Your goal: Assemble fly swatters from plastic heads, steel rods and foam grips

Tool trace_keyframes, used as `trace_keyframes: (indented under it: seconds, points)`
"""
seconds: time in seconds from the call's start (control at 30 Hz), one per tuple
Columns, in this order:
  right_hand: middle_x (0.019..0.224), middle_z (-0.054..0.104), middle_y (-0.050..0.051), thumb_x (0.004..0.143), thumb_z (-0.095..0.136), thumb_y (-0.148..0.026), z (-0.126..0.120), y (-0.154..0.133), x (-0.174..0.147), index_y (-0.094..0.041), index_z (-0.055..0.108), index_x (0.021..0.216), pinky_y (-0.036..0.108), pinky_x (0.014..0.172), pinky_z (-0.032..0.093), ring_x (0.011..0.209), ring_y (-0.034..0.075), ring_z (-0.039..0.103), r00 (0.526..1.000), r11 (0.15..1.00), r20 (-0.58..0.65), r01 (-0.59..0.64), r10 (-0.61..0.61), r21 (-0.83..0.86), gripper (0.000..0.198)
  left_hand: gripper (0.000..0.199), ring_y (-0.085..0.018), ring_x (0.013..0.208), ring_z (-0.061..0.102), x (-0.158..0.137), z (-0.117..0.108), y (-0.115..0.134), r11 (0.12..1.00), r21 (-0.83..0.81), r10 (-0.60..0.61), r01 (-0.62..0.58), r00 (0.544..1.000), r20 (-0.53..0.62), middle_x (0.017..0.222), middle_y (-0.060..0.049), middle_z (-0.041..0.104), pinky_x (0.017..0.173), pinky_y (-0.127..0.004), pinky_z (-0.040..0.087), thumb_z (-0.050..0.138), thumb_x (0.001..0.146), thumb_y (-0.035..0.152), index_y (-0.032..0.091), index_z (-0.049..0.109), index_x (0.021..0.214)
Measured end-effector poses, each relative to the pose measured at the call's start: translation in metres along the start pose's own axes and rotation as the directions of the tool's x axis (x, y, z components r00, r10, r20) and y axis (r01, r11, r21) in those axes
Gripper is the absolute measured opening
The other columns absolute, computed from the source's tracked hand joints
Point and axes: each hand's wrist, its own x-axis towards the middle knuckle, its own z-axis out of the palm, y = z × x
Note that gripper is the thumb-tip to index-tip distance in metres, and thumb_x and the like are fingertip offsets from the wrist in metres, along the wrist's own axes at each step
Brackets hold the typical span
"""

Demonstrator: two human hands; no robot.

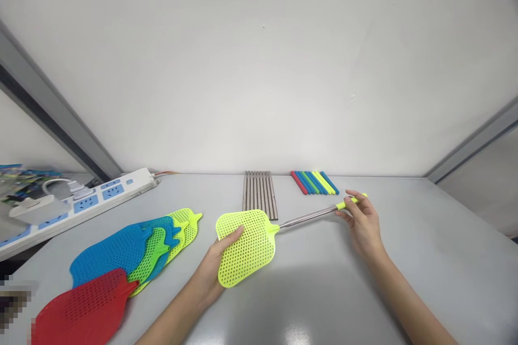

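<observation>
A yellow fly swatter (247, 248) with a metal rod and a yellow grip is held between my two hands above the table. My left hand (218, 261) is closed on its perforated head, thumb on top and the other fingers hidden beneath. At the other end, my right hand (361, 221) pinches the yellow grip (342, 206) with thumb and fingers. The metal rod (309, 216) joins head and grip in one slanting line, rising to the right.
Blue, green, yellow and red swatter heads (109, 253) overlap at the left. Several metal rods (259, 191) lie side by side near the wall. Right of them is a row of coloured grips (314, 183). A white power strip (93, 202) with a plugged-in adapter runs along the left edge.
</observation>
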Motion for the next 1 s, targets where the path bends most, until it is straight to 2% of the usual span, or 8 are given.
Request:
trace_keyframes:
  seconds: [0.13,0.27,0.33,0.57,0.73,0.83,1.0]
  points:
    - [0.075,0.044,-0.002,0.064,0.061,-0.028,0.0027,0.0011,-0.0031,-0.024,0.052,0.094,0.025,0.058,0.051,0.068,0.012,0.051,1.0,0.999,0.013,-0.024,0.024,0.021,0.032,0.034,-0.026,0.086,0.058,-0.0004,0.001,0.0001,1.0,0.0,0.0,0.0,1.0,0.011,0.093,-0.014,0.062,0.075,-0.033,0.047,0.057,0.07,0.023,0.008,0.056,0.101]
    - [0.082,0.048,-0.004,0.06,0.064,-0.025,0.0027,0.0051,-0.0036,-0.032,0.036,0.109,0.027,0.062,0.051,0.067,0.011,0.054,0.997,0.993,-0.048,-0.048,0.054,0.107,0.057,0.036,-0.026,0.087,0.057,-0.0006,0.0023,0.0001,1.0,-0.003,0.002,-0.002,1.0,0.023,0.093,-0.014,0.063,0.078,-0.034,0.045,0.056,0.07,0.022,0.009,0.054,0.103]
    - [0.085,0.049,-0.004,0.06,0.064,-0.024,0.0015,0.0066,-0.0024,-0.034,0.031,0.111,0.027,0.062,0.051,0.068,0.011,0.054,0.995,0.988,-0.077,-0.057,0.069,0.141,0.062,0.037,-0.026,0.086,0.058,-0.0001,0.002,-0.0002,1.0,-0.002,0.004,-0.004,1.0,0.025,0.093,-0.013,0.063,0.079,-0.034,0.045,0.056,0.07,0.022,0.01,0.054,0.104]
    - [0.079,0.056,-0.003,0.065,0.059,-0.028,-0.0025,0.0036,0.0023,-0.028,0.04,0.102,0.024,0.056,0.049,0.062,0.011,0.054,0.993,0.986,-0.056,-0.098,0.106,0.134,0.042,0.032,-0.025,0.087,0.058,0.0004,0.0018,-0.0002,0.999,0.027,0.022,-0.023,1.0,0.003,0.094,-0.012,0.063,0.078,-0.033,0.045,0.057,0.07,0.022,0.01,0.057,0.099]
    - [0.061,0.058,-0.001,0.068,0.053,-0.036,-0.0036,0.003,0.0048,-0.019,0.053,0.08,0.022,0.047,0.043,0.046,0.009,0.049,0.993,0.987,-0.042,-0.107,0.113,0.123,0.021,0.034,-0.025,0.084,0.059,0.0001,0.0017,-0.0004,0.999,0.033,0.013,-0.013,1.0,0.0,0.09,-0.013,0.064,0.075,-0.033,0.046,0.056,0.07,0.021,0.009,0.055,0.101]
    - [0.049,0.053,-0.002,0.069,0.05,-0.039,-0.0026,0.0015,0.0044,-0.016,0.055,0.07,0.022,0.043,0.039,0.04,0.009,0.044,0.995,0.987,-0.008,-0.099,0.101,0.129,0.023,0.035,-0.025,0.081,0.06,0.0001,0.0011,-0.0006,0.999,0.041,0.002,-0.002,1.0,-0.005,0.088,-0.014,0.064,0.072,-0.032,0.047,0.057,0.069,0.02,0.008,0.055,0.102]
    - [0.045,0.05,-0.002,0.068,0.05,-0.04,-0.0011,-0.0006,0.0041,-0.016,0.056,0.064,0.022,0.04,0.035,0.039,0.009,0.043,0.993,0.983,-0.012,-0.112,0.115,0.147,0.026,0.033,-0.024,0.081,0.06,-0.0007,0.0022,-0.0002,0.998,0.058,-0.004,0.004,1.0,0.005,0.088,-0.013,0.064,0.071,-0.031,0.048,0.057,0.069,0.021,0.008,0.056,0.099]
